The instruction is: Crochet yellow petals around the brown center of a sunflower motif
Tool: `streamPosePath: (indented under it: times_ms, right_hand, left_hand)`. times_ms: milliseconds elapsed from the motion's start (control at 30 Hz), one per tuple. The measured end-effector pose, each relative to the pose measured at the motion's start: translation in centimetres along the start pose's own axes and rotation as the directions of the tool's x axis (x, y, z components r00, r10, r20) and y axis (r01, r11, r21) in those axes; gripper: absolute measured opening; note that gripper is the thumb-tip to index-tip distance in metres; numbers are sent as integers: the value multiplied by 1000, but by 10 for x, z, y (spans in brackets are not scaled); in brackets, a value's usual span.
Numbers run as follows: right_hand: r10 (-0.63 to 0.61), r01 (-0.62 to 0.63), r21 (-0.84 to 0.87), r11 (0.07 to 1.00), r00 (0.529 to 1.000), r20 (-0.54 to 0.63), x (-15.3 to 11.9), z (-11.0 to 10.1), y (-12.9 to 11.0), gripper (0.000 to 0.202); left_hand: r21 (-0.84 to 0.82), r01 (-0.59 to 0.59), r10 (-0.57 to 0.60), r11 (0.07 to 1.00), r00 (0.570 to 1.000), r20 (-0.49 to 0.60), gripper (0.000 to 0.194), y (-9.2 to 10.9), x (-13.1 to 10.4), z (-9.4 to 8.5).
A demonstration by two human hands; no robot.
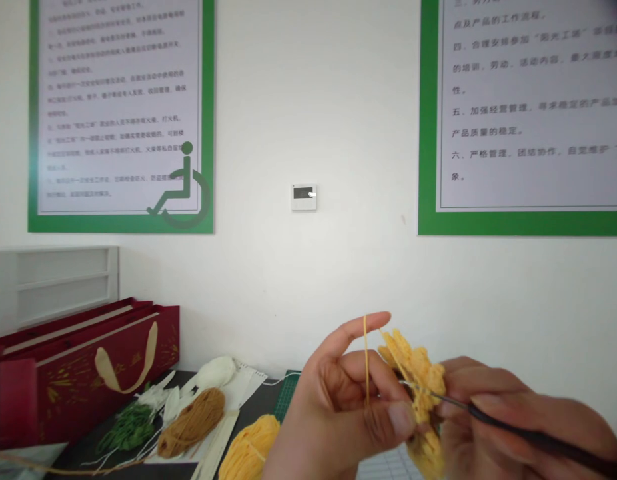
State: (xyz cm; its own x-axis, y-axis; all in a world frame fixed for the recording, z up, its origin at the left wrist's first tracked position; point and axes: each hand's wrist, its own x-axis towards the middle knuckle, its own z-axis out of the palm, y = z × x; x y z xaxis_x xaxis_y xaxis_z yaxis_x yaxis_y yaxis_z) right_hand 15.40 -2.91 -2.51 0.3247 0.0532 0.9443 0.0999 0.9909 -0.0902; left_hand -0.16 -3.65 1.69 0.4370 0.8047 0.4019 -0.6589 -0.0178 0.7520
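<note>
A yellow crocheted piece (422,373) with a bumpy edge is held up between my two hands. My left hand (338,407) pinches its left side with thumb and fingers, while the raised index finger carries a strand of yellow yarn (366,360). In my right hand (528,413) is a crochet hook (508,427) with a dark handle, its metal tip at the piece's stitches near my left thumb. The right fingertips also touch the right edge of the piece. Below my left hand lies a yellow yarn skein (251,448), partly hidden by the wrist.
On the dark table at left are a brown yarn skein (192,421), green yarn (126,427), white yarn (216,372) and a green cutting mat (287,395). Red gift bags (88,373) stand behind, beside a white rack (63,280). Green-framed posters (208,120) hang on the wall.
</note>
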Motion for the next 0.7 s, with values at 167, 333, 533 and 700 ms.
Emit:
streamPosePath:
  times_ms: [167,333,533,700]
  right_hand:
    - [280,-288,328,900,957,73,15,18,-9,12]
    - [537,-598,367,713,802,262,11,14,-6,22]
    - [623,-676,330,659,736,266,5,17,-6,21]
    - [683,-722,353,595,686,252,5,17,-8,25]
  left_hand:
    - [54,-11,10,998,1000,4,59,13,-4,-3]
    - [147,-89,101,985,991,-83,49,11,-4,-1]
    - [219,-174,200,960,974,-105,49,6,-6,3]
    - [192,-130,155,973,981,-119,52,7,-4,1]
